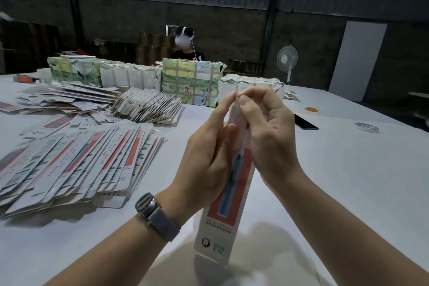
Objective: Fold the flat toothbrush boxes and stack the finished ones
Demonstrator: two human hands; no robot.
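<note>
I see both hands raised over the white table [325, 193], holding one long box [228, 195] between them. The box stands nearly upright, a little tilted, and its lower end is near the table edge closest to me; I cannot tell if it touches the table. It is white, with a red panel and a blue toothbrush picture.

The left hand [204, 153] lies along the left side of the box, fingers almost straight and pressed against it, the forefinger reaching up to the top end. A watch [153, 211] with a grey strap is on this wrist. The right hand [267, 132] is curled — its thumb and fingers pinch the top end of the box.

To the left lies a fanned pile of flat boxes [76, 165], and behind it a second pile [148, 107] and loose ones scattered. Further back stand wrapped bundles [190, 83] in a row. On the right side of the table I see a dark phone [306, 122] and a tape roll [366, 127], well apart from the hands. A person [185, 46] sits behind the bundles, and a fan [287, 59] stands beyond the table.
</note>
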